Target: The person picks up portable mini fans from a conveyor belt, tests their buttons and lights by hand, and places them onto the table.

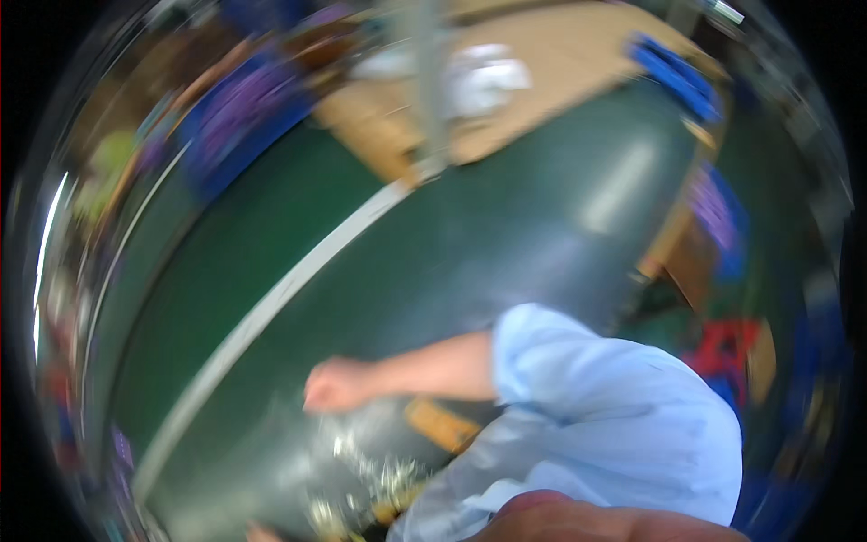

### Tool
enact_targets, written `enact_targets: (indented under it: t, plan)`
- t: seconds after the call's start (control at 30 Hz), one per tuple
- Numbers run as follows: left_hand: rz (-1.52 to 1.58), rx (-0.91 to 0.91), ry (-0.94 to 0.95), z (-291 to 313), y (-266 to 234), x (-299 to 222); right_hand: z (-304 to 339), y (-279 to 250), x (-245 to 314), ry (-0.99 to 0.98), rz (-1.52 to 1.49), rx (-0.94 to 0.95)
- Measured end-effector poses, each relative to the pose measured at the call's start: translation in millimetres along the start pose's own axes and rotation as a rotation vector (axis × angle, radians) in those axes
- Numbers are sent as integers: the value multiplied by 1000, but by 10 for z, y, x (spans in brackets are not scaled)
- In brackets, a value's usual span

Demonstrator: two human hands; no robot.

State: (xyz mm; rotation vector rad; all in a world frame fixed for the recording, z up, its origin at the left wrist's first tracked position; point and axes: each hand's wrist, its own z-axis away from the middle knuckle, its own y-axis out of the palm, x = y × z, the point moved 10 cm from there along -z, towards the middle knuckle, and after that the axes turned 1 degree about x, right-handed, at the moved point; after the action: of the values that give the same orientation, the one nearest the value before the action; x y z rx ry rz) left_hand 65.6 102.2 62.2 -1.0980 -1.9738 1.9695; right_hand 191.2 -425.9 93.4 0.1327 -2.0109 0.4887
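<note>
My right hand (339, 385) reaches left from a light blue sleeve (551, 357), with its fingers curled into a blurred fist. Whatever it may hold is hidden. Just below it, shiny clear plastic wrapping (366, 461) with yellowish pieces lies partly out of frame. An orange-brown block-like piece (442, 425) shows between that wrapping and my shirt. Of my left hand (262, 535), only a sliver of skin appears at the lower edge, its fingers out of sight. Motion blurs the whole picture.
A white stripe (289, 282) crosses the dark green floor (244, 244) to a grey post (429, 86). Beyond are brown cardboard (564, 63) and a white bundle (486, 81). Blue containers (239, 117) with purple contents stand far left; a blue object (675, 77) and red item (727, 348) are at right.
</note>
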Motion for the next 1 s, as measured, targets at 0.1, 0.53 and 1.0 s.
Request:
enact_targets:
  t: [0.1, 0.53, 1.0]
  plan:
    - [28, 77, -104, 403, 103, -763, 221, -192, -399, 172, -161, -44]
    - [-158, -234, -19, 359, -121, -354, 296, -235, 51, 256, -110, 84]
    - [-166, -234, -14, 278, -128, -365, 280, -177, 50, 252, -132, 78]
